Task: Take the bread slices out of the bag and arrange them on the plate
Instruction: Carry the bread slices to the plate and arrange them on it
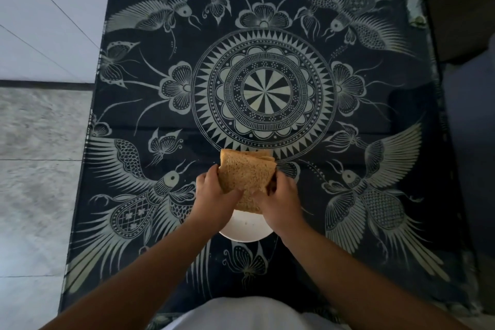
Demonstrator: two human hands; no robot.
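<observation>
A stack of brown bread slices (pixel 245 173) is held over a white plate (pixel 242 229) near the table's front middle. My left hand (pixel 214 195) grips the stack's left side, thumb on the top slice. My right hand (pixel 277 199) grips the right side, fingers curled around the edge. Further slice edges show at the stack's far side. My hands and the bread hide most of the plate; only its near rim shows. No bag is visible.
The table is covered by a dark blue cloth (pixel 267 83) with pale bird, flower and mandala patterns. Pale floor tiles (pixel 40 142) lie to the left. A dark object (pixel 460 21) stands past the table's right edge.
</observation>
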